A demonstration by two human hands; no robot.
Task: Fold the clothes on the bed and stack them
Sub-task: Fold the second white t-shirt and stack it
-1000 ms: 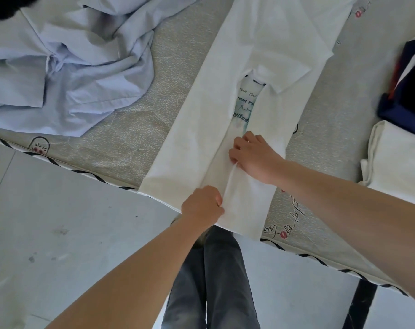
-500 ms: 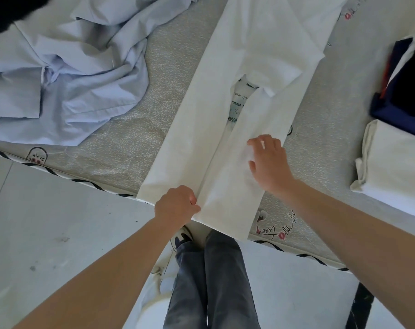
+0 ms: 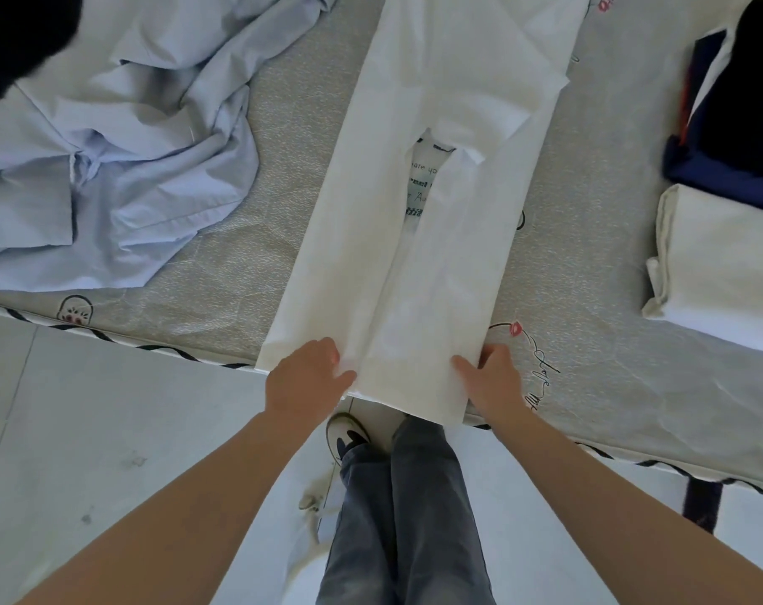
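A white T-shirt (image 3: 419,264) lies on the bed as a long strip, both sides folded inward, a sliver of printed text showing in the gap. Its hem hangs slightly over the near bed edge. My left hand (image 3: 303,377) grips the hem's left part, fingers curled onto the cloth. My right hand (image 3: 491,377) holds the hem's right corner, thumb on top. A crumpled light-blue shirt (image 3: 108,168) lies unfolded at the left. At the right sits a folded white garment (image 3: 720,259), with a stack of dark folded clothes (image 3: 737,120) behind it.
The grey patterned mattress (image 3: 589,277) has a striped piped edge (image 3: 108,338) running along its near side. Below it is pale floor, with my jeans-clad legs (image 3: 397,517) and a shoe (image 3: 347,434) close to the bed. A dark object (image 3: 17,37) sits at the top left.
My right hand has slid from the shirt's middle down to the hem's right corner. My left hand has shifted slightly left along the hem. The right flap now lies flatter.
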